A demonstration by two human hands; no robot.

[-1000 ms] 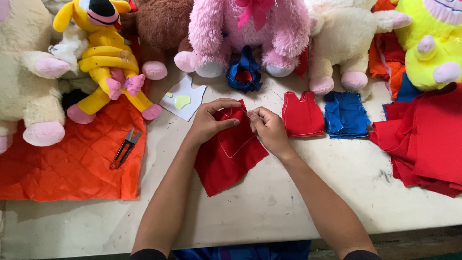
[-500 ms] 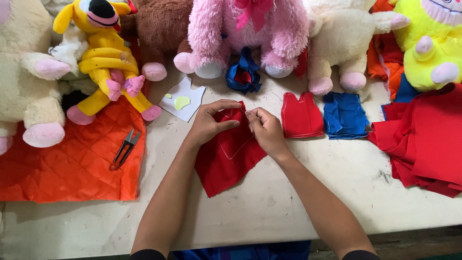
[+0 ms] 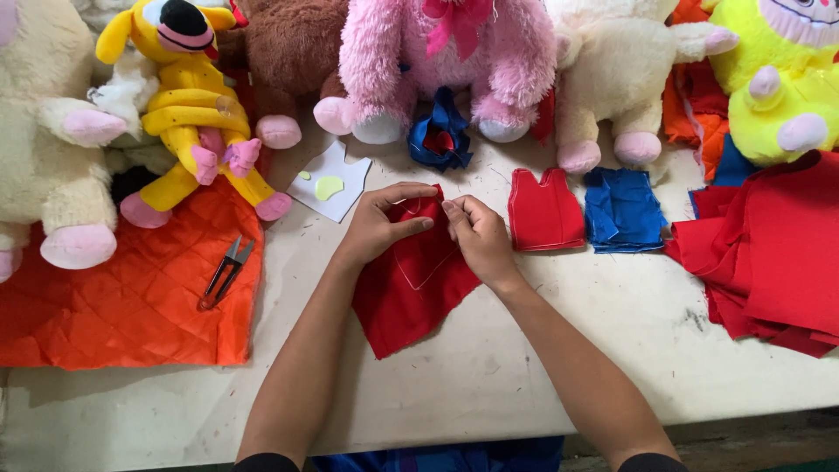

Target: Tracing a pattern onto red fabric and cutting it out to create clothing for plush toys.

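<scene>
A dark red piece of cloth (image 3: 411, 293) with a pale stitched outline lies on the worktable (image 3: 489, 385) in front of me. My left hand (image 3: 380, 223) pinches its top edge between thumb and fingers. My right hand (image 3: 479, 236) grips the same edge just to the right, fingers curled. The two hands nearly touch above the cloth.
A small red vest (image 3: 545, 210) and a blue one (image 3: 624, 210) lie to the right, then a pile of red fabric (image 3: 769, 253). Orange quilted fabric (image 3: 131, 306) with thread snips (image 3: 225, 273) lies left. Several plush toys line the back edge, including a pink one (image 3: 446, 61) and a yellow one (image 3: 192, 105).
My hands have stayed on the top edge of the red cloth, with only small finger shifts. Nothing else has moved.
</scene>
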